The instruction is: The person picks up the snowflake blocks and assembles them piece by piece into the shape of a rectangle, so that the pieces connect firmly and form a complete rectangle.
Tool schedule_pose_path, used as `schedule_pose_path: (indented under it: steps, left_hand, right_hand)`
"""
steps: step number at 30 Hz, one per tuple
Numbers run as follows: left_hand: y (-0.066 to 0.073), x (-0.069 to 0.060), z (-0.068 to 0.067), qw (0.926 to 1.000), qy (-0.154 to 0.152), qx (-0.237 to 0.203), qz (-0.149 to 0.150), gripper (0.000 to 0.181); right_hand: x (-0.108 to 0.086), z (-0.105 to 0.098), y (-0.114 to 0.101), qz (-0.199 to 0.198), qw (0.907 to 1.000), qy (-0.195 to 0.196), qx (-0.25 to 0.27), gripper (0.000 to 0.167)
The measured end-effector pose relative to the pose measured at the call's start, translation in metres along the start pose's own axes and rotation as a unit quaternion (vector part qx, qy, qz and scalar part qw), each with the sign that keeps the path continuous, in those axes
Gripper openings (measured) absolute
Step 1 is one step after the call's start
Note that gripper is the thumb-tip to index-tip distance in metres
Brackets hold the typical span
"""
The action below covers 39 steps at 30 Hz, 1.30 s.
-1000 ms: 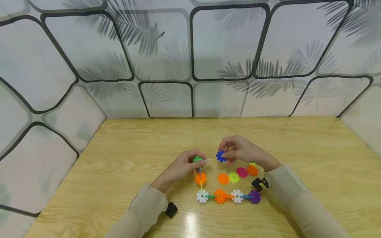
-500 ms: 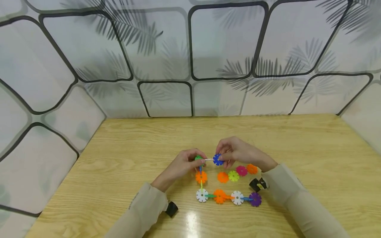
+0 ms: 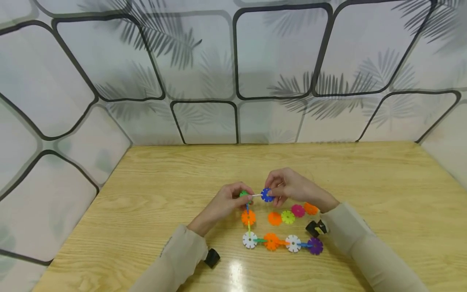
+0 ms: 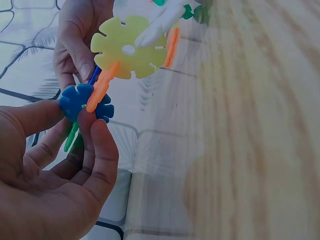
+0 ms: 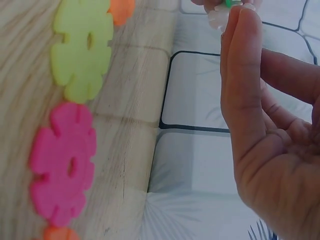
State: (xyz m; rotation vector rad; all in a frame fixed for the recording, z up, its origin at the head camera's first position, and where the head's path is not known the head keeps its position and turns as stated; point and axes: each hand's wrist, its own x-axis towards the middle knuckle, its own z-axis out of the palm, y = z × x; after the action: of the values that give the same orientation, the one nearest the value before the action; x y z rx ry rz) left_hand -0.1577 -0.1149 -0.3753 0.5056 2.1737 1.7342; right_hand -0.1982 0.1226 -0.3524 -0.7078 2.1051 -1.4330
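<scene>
My left hand (image 3: 233,197) pinches a green notched plastic disc (image 3: 243,196) at the end of a chain of linked discs. From it a white disc (image 3: 257,195), seen edge-on, points right. Its tip meets a dark blue disc (image 3: 266,195) that my right hand (image 3: 288,188) pinches between thumb and fingers; how deep the slots engage is unclear. In the left wrist view, another blue disc (image 4: 75,100), an edge-on orange disc (image 4: 102,87) and a yellow disc (image 4: 130,47) follow along the chain. My right thumb hides the held disc in the right wrist view.
The chain's lower row runs from a white disc (image 3: 249,240) to a purple disc (image 3: 315,245). Inside the bend lie loose discs: orange (image 3: 275,219), yellow (image 3: 288,217), pink (image 3: 298,210) and a second orange one (image 3: 311,209). Patterned panels stand behind the wooden table (image 3: 164,170).
My right hand has brought the dark blue disc left and slightly down, closing the gap to the white disc's tip. The left hand keeps its grip on the green disc.
</scene>
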Motion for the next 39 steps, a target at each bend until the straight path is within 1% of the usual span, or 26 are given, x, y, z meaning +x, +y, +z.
schedule_pose_path:
  steps: [4,10,15,18,23,26,29,33,36,39]
  left_hand:
    - [0.001,0.001,0.002,1.0000,-0.001,-0.001,0.000,0.016]
    - [0.000,0.004,0.006,1.0000,-0.002,0.005,0.006,0.016]
    - [-0.002,0.004,0.007,0.9999,-0.005,0.000,0.010,0.016]
    - [-0.003,0.002,0.005,1.0000,-0.005,0.002,0.004,0.015]
    - [-0.004,0.000,0.001,0.9998,-0.012,0.012,0.013,0.015]
    - [-0.004,0.001,0.000,0.9997,-0.017,0.012,0.016,0.016]
    - [-0.003,0.001,-0.002,0.9997,-0.021,0.010,0.011,0.016]
    - [-0.001,0.001,-0.004,0.9995,-0.029,0.011,0.009,0.019]
    - [0.000,0.001,-0.004,0.9995,-0.030,0.008,0.005,0.022]
    - [-0.001,0.000,-0.004,0.9996,-0.028,0.005,0.005,0.024]
  right_hand:
    - [-0.002,-0.001,0.000,-0.003,1.0000,0.008,0.001,0.005]
    - [-0.006,-0.002,-0.001,-0.004,0.9998,0.018,0.004,0.004]
    - [-0.005,0.001,0.000,-0.011,0.9997,0.021,0.009,0.005]
    - [-0.001,0.004,0.001,-0.017,0.9995,0.016,0.020,0.005]
    - [0.004,0.007,0.000,-0.022,0.9995,0.009,0.023,0.006]
    - [0.005,0.006,0.000,-0.022,0.9995,0.004,0.024,0.006]
    - [0.003,0.004,0.000,-0.026,0.9994,-0.006,0.022,0.006]
    - [0.001,0.001,0.000,-0.038,0.9990,-0.021,0.013,0.006]
    - [0.000,-0.001,0.000,-0.048,0.9983,-0.033,0.010,0.007]
    - [-0.002,-0.003,0.002,-0.046,0.9980,-0.041,0.005,0.009]
